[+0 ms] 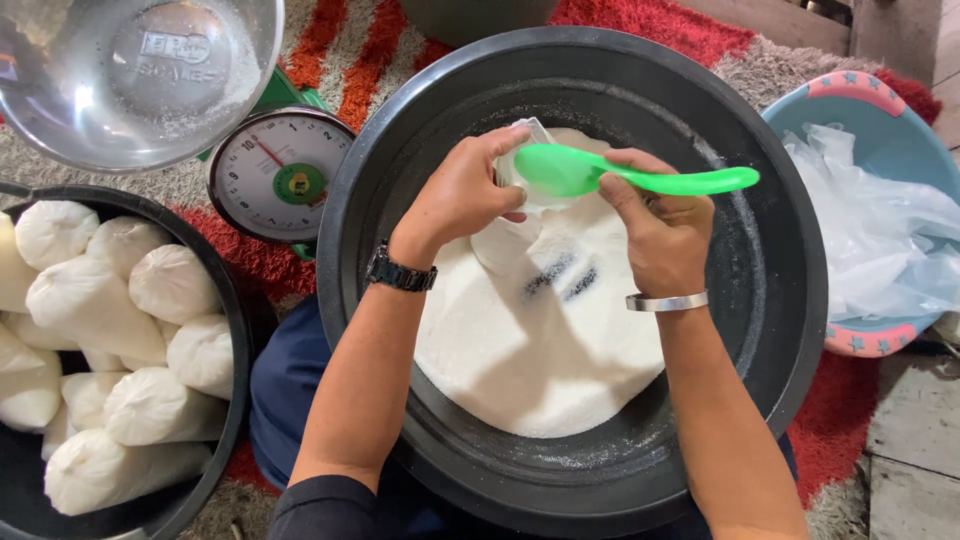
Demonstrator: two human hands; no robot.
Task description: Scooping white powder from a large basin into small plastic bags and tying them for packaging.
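Note:
My left hand [465, 190] holds a small clear plastic bag [520, 175] open above a big black basin [780, 260] that holds a heap of white granules [540, 340]. A dark watch sits on that wrist. My right hand [655, 225] grips the handle of a bright green plastic spoon [620, 178], whose bowl sits at the bag's mouth. A silver bracelet circles the right wrist. The bag hangs down over the white heap, partly filled with white granules.
At the left, another black tub [230, 300] holds several tied bags of white granules [130, 350]. A dial scale [280, 175] with a steel bowl [140, 80] stands at the upper left. A blue basin [880, 120] with clear plastic bags [880, 230] sits at the right, on a red and grey rug.

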